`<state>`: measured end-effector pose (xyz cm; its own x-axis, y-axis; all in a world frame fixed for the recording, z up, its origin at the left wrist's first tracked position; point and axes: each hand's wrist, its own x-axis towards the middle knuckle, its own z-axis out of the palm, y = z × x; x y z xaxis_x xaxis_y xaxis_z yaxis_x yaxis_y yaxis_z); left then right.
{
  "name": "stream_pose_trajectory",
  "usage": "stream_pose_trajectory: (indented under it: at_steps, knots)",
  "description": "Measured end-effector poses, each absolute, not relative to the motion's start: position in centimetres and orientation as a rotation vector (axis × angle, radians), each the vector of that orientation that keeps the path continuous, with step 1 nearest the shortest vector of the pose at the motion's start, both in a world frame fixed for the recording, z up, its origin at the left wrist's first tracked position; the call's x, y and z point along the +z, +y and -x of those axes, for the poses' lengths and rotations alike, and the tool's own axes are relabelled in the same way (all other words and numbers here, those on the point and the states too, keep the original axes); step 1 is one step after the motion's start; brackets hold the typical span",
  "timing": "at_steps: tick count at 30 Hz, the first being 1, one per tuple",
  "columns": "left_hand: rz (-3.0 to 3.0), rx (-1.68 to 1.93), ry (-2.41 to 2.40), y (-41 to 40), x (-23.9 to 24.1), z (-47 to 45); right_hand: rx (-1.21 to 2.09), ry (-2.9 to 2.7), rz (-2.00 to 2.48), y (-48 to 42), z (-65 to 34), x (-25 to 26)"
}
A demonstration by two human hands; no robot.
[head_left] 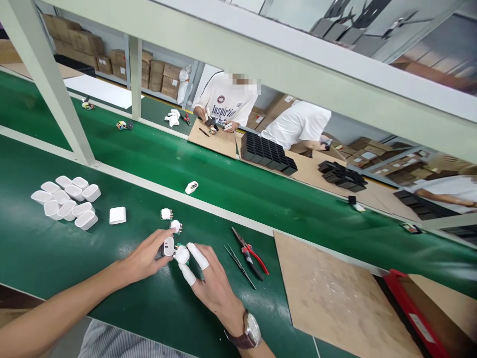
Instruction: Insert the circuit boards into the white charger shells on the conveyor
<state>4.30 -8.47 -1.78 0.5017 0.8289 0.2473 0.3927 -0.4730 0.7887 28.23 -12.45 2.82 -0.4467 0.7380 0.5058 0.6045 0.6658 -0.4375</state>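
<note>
Hands in the head view: the left hand (147,253) grips a white casing (169,246) with two slots in its end face, thumb on one side and fingers on the other. The right hand (216,286), its thumb and forefinger in white finger covers (198,255), pinches a circuit board (182,254) bearing a round white part, just beside the casing. Two similar boards (166,214) lie on the green tabletop (93,261) beyond the left fingertips. To the left stand a single white sleeve (118,215) and a cluster of open white shells (67,199). Right of the hands lie tweezers (240,267) and red-handled pliers (249,252), near a brown panel (331,288). Across the belt (156,164), a co-worker in a white shirt (227,97) handles small parts.
</note>
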Motion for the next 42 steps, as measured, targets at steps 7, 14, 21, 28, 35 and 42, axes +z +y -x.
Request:
stream_pose_trajectory:
  at_steps: [7, 14, 21, 28, 35, 42]
  knots:
    - [-2.112, 0.799, 0.926, -8.9, -1.7, -4.1, 0.199, -2.341, 1.078, -12.2, -28.2, 2.5]
    - [-2.123, 0.803, 0.891, -8.8, -1.4, -4.1, 0.107, -2.453, 1.057, -11.9, -27.4, 4.6]
    - [-2.099, 0.743, 0.902, -8.9, -1.9, -4.0, 0.015, -2.589, 1.099, -12.1, -26.8, 4.3]
    - [-1.914, 0.624, 0.953, -8.8, -1.5, -3.8, 0.089, -2.472, 1.094, -11.7, -26.8, 3.8]
    - [-1.829, 0.561, 0.912, -8.4, -1.4, -3.7, 0.212, -2.435, 1.082, -11.6, -26.7, 1.8]
    - [-1.845, 0.554, 0.91, -8.4, -1.4, -3.5, 0.243, -2.431, 1.05, -10.8, -26.4, 1.6]
